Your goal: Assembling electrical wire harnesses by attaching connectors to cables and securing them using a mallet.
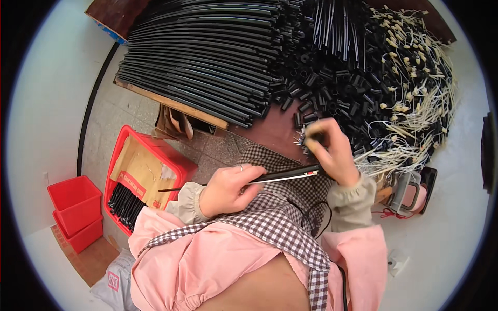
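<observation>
My left hand (231, 191) is closed around a slim black rod (285, 175) held across my lap. A white strip or wire runs along the rod's near side, and a small red and white detail shows near its right end. A thin dark end sticks out left of the hand. Above the rod's right end, my right hand (336, 155) is raised with fingers curled toward the thumb, a little blurred. What its fingertips hold, if anything, is hidden. Close to them, several small shiny pins (299, 139) lie at the table edge.
Long black tubes (202, 62) cover the table's left part. Short black sleeves (332, 88) and white wires with cream connectors (410, 103) heap up at right. A red crate (115, 155) holding black parts stands at left, beside red bins (78, 199). A checked apron (275, 223) covers my lap.
</observation>
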The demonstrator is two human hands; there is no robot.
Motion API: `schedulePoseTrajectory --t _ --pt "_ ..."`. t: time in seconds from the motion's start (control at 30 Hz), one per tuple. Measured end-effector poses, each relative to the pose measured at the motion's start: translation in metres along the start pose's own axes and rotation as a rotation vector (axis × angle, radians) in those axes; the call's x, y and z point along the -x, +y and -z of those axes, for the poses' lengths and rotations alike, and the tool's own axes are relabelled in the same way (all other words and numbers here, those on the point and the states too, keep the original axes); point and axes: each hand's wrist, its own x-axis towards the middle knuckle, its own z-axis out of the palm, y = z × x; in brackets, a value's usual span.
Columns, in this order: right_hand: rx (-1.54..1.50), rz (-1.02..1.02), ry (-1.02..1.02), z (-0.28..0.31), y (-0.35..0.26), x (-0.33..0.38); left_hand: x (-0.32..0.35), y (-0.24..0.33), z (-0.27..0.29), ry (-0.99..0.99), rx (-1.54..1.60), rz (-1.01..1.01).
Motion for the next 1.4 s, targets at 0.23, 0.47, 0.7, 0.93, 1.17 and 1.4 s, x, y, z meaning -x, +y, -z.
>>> schedulePoseTrajectory --t 0.23,0.47,0.7,0.93,1.17,1.4 --pt "-0.303 -0.157 -0.009 0.029 -0.032 0.065 -0.024 0.020 -0.006 -0.297 0.069 -0.045" --pt "-0.580 -0.148 -0.109 0.044 -0.051 0.081 -0.029 0.025 -0.016 -0.256 0.056 -0.133" --pt "-0.041 0.068 0.101 0.031 -0.066 0.084 -0.034 0.023 -0.034 0.154 0.213 -0.159" --pt "-0.038 0.091 0.124 0.049 -0.064 0.097 -0.032 0.024 -0.019 -0.224 0.011 -0.209" --pt "-0.275 -0.209 0.124 0.058 -0.066 0.110 -0.016 0.018 -0.027 -0.315 -0.051 -0.216" --pt "-0.024 0.192 -0.001 0.055 -0.048 0.108 -0.017 0.024 -0.024 -0.222 -0.039 -0.258"
